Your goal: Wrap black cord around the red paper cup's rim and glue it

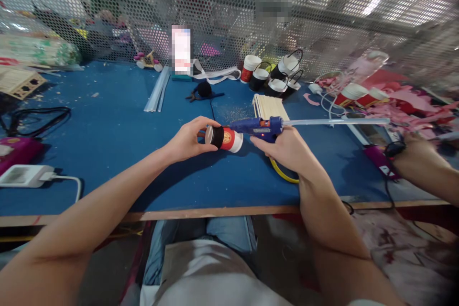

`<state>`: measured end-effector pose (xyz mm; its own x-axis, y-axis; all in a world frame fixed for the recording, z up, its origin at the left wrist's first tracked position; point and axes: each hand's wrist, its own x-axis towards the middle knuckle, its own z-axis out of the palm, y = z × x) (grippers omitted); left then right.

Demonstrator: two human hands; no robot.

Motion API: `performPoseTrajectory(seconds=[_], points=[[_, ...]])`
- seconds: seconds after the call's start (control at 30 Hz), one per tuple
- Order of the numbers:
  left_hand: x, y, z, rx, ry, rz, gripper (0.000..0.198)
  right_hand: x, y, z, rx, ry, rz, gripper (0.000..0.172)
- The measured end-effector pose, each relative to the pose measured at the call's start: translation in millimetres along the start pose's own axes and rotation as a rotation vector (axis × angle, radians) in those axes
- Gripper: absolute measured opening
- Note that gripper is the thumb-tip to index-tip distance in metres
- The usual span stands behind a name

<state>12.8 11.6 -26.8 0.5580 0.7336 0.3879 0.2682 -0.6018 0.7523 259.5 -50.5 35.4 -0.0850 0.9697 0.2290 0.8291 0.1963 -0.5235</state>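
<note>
Tilted on its side, a red and white paper cup [228, 139] with black cord wound round its base end is gripped in my left hand [191, 139]. My right hand [287, 146] is wrapped round the handle of a blue glue gun [256, 125], and a long clear glue stick [333, 122] sticks out of its back. The gun's nozzle is at the cup's upper side, close to the black cord; whether it touches, I cannot tell. From a ball of black cord [204, 89] behind the cup, a strand runs toward it.
Cups with black cord handles [258, 79] stand at the back. Spare glue sticks [158, 90] and a phone [181, 50] lie left of them. Wooden sticks [269, 106] sit behind the glue gun. At right, another person's hand [412, 153] is near pink scraps [405, 100].
</note>
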Motion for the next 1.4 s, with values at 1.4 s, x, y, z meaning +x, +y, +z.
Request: performPoseTrajectory(seconds=[1.4], points=[[1, 3, -3.8, 0.195, -0.018, 0.137, 0.046, 1, -5, -2, 0.005, -0.033, 0.048, 0.035]])
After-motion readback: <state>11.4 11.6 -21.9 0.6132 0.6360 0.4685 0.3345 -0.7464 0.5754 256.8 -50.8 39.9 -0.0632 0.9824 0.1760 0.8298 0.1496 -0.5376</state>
